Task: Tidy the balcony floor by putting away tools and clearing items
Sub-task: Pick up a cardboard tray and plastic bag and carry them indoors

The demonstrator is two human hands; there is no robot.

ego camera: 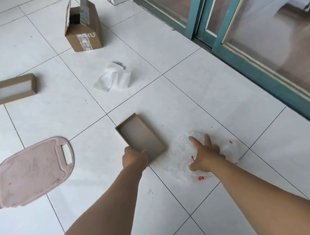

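Note:
A shallow brown cardboard tray (140, 136) lies on the white tiled floor near the middle. My left hand (134, 156) grips its near corner, fingers curled over the rim. Just to the right a crumpled white plastic bag with red print (179, 157) lies flat on the tiles. My right hand (204, 153) rests on the bag with its fingers spread. A pink cutting board with a handle slot (31, 172) lies at the left.
An open cardboard box (84, 33) stands at the back. A low brown box frame (10, 92) lies at the far left. Crumpled white wrapping (112, 77) sits mid-floor. A green-framed sliding glass door (258, 49) runs along the right side.

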